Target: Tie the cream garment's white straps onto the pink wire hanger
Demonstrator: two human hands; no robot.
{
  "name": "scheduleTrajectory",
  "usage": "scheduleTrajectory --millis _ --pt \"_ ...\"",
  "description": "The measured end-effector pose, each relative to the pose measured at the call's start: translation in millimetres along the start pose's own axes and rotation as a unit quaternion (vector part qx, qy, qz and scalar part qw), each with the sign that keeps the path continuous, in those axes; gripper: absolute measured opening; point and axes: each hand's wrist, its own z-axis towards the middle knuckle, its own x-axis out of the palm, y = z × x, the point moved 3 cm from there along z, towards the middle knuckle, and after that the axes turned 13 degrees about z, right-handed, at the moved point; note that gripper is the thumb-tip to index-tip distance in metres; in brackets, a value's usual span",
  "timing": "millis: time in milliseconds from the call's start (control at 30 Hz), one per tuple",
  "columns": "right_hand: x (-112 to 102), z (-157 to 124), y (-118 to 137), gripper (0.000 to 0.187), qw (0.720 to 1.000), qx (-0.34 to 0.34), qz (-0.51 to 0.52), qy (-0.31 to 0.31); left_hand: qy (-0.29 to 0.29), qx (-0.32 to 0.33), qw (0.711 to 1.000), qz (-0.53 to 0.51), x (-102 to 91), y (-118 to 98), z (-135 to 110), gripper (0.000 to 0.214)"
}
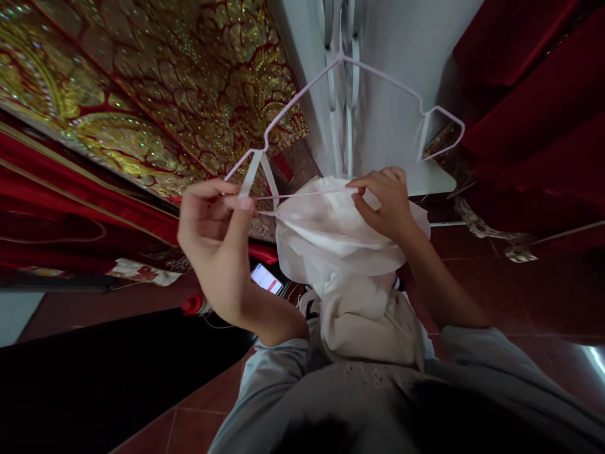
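Note:
A pale pink wire hanger [305, 92] hangs upright in front of white cabinet doors. White straps loop over its left and right notches, and the left white strap [252, 171] leads toward a white garment [326, 233]. My left hand [212, 233] is closed at the hanger's lower left, thumb and fingers pinching that strap. To the right, my right hand [385, 202] pinches the hanger's thin lower bar above the garment; whether cloth is also between its fingertips I cannot tell. The garment bunches below the bar and drapes down in front of my body.
Gold sequined red costumes [189, 75] hang on the left, and dark red cloth [534, 113] hangs on the right. Metal handles [352, 94] run down the cabinet [401, 63]. A lit phone [267, 279] and a red-capped bottle [193, 306] are below my left arm. The floor [198, 384] is red tile.

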Motion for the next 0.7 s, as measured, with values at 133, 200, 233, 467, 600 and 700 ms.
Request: scheduleTrajectory --millis 133,200,233,467,600,700 --pt "-3 -3 -2 0.019 1.0 0.0 -0.014 0.002 -0.019 -0.029 0.99 -0.134 -13.5 19 13 0.017" --pt "-4 -4 -3 0.019 1.0 -0.004 -0.019 -0.001 -0.064 -0.037 0.987 -0.139 -26.6 44 21 0.017" --pt "-4 -4 -4 0.02 1.0 -0.007 -0.02 -0.002 -0.099 -0.039 0.987 -0.122 -33.8 58 24 0.024" --pt "-2 -4 -3 0.023 0.999 -0.034 -0.019 -0.009 -0.044 -0.118 0.987 -0.102 -14.0 102 10 0.016" --pt "-5 -3 2 0.029 0.999 -0.049 0.011 0.0 0.036 -0.133 0.978 -0.156 23.7 86 0 0.036" --pt "-22 -10 0 0.04 0.997 -0.043 0.017 -0.063 -0.007 -0.124 0.975 -0.186 34.6 80 -1 0.025"
